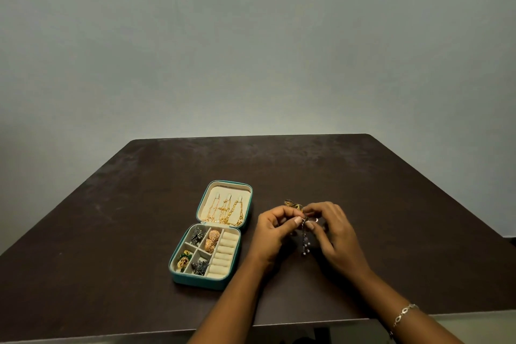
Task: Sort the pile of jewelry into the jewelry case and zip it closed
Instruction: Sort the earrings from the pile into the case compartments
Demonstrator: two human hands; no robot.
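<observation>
Fingers of the left hand [272, 232] and the right hand [332, 232] are pinching the top of a dangling silver piece [305, 243] between them. Both hands are curling in close, probably so its beaded strands are hanging free rather than tangling. Just behind them, a few gold rings [293, 204] are lying on the bench [111, 218]. To the left, the jewelry case [201, 281] is lying open and unzipped. Chains [226, 211] are hanging in its lid and earrings [212, 240] are filling four compartments, while its ring rolls [224, 251] are sitting bare, likely meant for those rings.

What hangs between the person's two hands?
A thin beaded jewelry piece, pinched by the left hand and the right hand, shown in the head view.
</observation>
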